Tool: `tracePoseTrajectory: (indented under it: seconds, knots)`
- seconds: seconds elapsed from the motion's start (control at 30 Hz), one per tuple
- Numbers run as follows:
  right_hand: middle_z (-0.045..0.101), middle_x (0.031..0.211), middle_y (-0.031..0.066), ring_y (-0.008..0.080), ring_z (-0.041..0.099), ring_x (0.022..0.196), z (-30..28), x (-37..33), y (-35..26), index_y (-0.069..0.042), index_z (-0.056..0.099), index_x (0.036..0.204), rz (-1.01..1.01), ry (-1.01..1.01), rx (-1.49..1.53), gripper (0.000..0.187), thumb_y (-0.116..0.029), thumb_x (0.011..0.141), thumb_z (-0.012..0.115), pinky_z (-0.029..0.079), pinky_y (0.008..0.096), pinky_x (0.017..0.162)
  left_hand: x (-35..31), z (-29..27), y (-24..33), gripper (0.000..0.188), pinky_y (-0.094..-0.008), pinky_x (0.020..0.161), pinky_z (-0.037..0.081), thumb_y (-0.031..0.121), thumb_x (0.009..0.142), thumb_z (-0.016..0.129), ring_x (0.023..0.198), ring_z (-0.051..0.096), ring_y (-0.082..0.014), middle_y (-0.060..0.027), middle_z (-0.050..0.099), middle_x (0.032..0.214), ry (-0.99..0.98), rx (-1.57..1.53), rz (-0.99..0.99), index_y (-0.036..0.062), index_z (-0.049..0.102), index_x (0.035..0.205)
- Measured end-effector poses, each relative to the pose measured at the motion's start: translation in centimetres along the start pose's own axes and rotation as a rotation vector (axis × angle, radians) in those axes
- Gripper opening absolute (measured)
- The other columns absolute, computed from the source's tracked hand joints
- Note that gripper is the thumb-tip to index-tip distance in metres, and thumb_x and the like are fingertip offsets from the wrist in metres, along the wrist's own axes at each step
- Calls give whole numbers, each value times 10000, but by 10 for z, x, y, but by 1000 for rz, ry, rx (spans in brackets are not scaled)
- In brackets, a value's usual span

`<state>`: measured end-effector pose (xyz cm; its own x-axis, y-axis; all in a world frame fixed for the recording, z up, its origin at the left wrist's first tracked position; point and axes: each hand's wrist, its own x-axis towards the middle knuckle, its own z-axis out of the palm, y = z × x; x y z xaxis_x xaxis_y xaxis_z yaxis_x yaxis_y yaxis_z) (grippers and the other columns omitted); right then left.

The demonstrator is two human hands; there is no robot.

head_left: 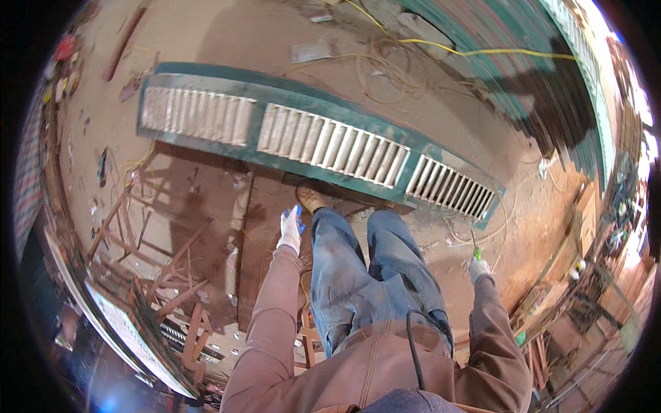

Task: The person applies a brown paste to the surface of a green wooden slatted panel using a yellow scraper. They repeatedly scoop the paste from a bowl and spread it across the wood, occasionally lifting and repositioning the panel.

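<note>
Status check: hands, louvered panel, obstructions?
Right hand grips green-handled tool. Left hand: grip unclear. Green louvered panel ahead, untouched by either hand. Yellow cord beyond panel, not between it and hands.

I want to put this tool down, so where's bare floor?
Fairly bare: the floor beyond the shutter, between the brown bar and pale scrap; also a smaller patch between your right hand and the boards. Crowded: around the cable coils and among the wooden frames at left.

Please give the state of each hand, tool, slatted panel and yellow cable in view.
Left hand: gloved, grip unclear.
Right hand: gloved, closed.
Green-handled tool: held in right hand, pointing forward.
Slatted panel: gaps showing between slats.
Yellow cable: uncoiled, loosely curved.
</note>
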<state>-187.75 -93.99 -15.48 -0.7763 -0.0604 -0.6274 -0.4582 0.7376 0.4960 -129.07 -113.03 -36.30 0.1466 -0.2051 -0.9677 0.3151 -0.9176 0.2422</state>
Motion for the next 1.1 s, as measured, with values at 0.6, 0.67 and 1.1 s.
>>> tracePoseTrajectory:
  seconds: [0.6,0.67,1.1]
  knots:
    - [609,1203,282,424,591,1121,196,-65,117,-63,465,1376,87,-336,110,588,-477,960,439,466,500,942,170,143,-34,248,-424,815,565,388,926,568,891,681,-267,-61,702,957,-71,-424,146,157,649,963]
    - [611,1197,272,412,599,1106,205,-68,97,-59,456,1388,33,-318,155,600,-480,960,442,472,496,931,169,144,-37,273,-446,886,543,354,906,537,963,673,-302,-92,705,1030,-109,-486,119,138,668,1010]
    - [599,1177,242,417,620,1028,180,-83,8,-45,461,1373,-330,-47,350,583,-446,951,500,500,492,862,112,151,-10,338,-397,824,581,446,873,703,888,679,-232,-47,697,1007,-5,-311,77,140,660,1010]
